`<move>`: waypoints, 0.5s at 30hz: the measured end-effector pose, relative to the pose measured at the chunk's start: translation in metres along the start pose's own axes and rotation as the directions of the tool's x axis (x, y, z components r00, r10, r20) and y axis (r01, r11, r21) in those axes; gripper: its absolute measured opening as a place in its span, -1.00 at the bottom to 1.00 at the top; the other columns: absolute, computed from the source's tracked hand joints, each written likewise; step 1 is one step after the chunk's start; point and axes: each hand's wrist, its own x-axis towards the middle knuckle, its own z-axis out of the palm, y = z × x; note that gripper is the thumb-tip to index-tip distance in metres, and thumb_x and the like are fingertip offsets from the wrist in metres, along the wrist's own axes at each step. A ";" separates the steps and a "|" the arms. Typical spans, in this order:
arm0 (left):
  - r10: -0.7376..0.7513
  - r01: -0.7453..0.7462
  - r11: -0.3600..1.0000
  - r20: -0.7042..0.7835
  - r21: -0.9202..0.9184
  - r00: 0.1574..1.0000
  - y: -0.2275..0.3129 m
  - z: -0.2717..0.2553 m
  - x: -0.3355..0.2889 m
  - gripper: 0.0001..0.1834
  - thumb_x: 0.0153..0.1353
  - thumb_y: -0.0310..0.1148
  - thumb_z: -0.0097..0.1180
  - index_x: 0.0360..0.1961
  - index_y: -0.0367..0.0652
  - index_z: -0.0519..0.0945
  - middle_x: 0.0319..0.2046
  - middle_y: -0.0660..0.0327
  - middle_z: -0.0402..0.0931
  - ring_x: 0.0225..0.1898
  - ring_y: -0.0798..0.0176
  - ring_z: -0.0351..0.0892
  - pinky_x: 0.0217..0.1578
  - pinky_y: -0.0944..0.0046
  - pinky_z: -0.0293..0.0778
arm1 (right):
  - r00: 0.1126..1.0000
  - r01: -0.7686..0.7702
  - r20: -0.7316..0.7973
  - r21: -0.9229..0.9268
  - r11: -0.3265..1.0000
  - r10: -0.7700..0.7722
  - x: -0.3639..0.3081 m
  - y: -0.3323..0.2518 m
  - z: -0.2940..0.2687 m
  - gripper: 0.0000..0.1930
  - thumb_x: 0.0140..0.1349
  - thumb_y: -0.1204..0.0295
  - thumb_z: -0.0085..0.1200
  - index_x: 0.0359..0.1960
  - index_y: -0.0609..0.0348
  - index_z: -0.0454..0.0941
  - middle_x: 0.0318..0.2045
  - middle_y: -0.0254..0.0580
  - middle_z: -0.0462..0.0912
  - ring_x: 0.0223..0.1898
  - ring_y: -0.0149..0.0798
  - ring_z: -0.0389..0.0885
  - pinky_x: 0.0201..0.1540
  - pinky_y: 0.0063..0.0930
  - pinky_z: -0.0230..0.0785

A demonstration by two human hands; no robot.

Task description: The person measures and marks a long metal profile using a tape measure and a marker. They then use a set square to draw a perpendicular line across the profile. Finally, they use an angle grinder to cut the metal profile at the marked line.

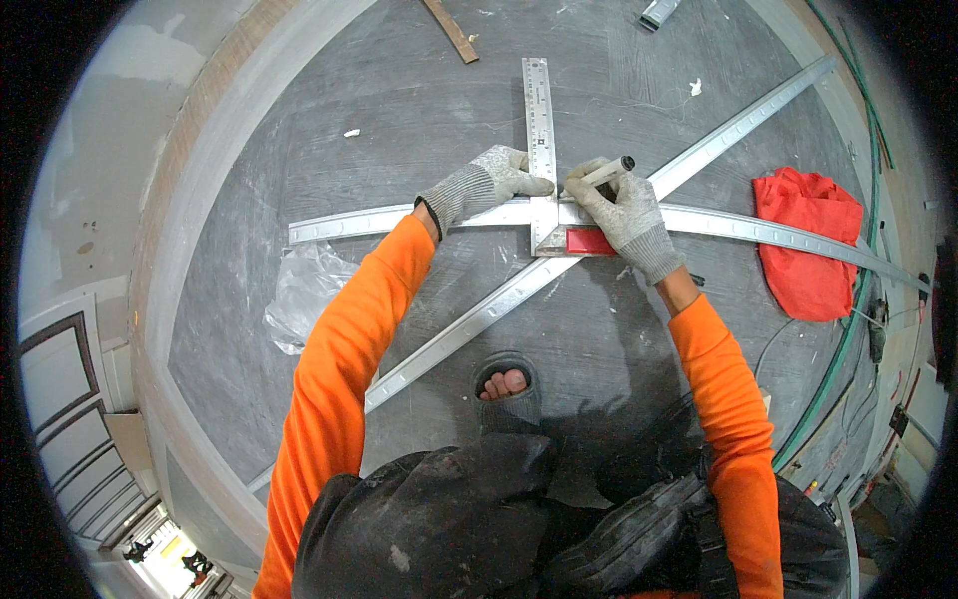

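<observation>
A try square [539,110] with a steel ruled blade and a red-marked stock lies across a long metal channel [359,224] on the floor. My gloved left hand [489,182] grips the blade, its thumb over the steel near the channel. Just right of the blade, my gloved right hand [631,212] pinches a marker [605,173] with a dark end pointing up to the right. The marker's writing tip is hidden by my fingers. A second metal channel [743,126] runs diagonally and crosses the first one under the square.
A red cloth bag [808,215] lies by the channel's right part. Crumpled clear plastic [304,295] is on the left. A wooden strip [452,30] and a short metal piece [659,12] lie at the far side. Green hose [828,384] and cables run along the right. My sandalled foot [506,387] is close by.
</observation>
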 end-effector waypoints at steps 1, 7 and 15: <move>0.002 -0.002 1.000 0.002 -0.003 1.000 0.001 0.000 0.000 -0.63 0.34 -0.22 0.31 0.02 -0.28 0.73 -0.21 0.19 0.76 -0.26 0.42 0.66 -0.16 0.35 0.57 | 1.000 -0.014 0.004 -0.006 1.000 0.014 0.000 0.002 -0.001 -0.58 0.40 0.03 0.21 -0.03 0.15 0.71 -0.25 0.00 0.79 -0.16 -0.12 0.80 -0.04 -0.21 0.58; 0.000 0.000 1.000 -0.012 0.015 1.000 0.000 -0.001 -0.002 -0.62 0.34 -0.20 0.31 0.02 -0.29 0.73 -0.22 0.20 0.76 -0.26 0.42 0.66 -0.17 0.35 0.57 | 0.999 -0.043 0.026 -0.053 0.998 0.044 0.000 -0.009 0.000 -0.57 0.39 0.01 0.21 -0.04 0.16 0.72 -0.25 -0.01 0.79 -0.17 -0.11 0.80 -0.05 -0.22 0.58; -0.007 0.008 0.999 -0.005 0.038 1.000 0.001 0.000 -0.001 -0.62 0.36 -0.19 0.29 0.02 -0.27 0.74 -0.20 0.20 0.77 -0.23 0.42 0.67 -0.14 0.35 0.57 | 0.997 -0.011 0.073 -0.106 0.994 0.019 -0.004 -0.008 -0.005 -0.57 0.39 0.02 0.22 -0.05 0.17 0.72 -0.26 -0.01 0.78 -0.16 -0.16 0.79 -0.02 -0.25 0.57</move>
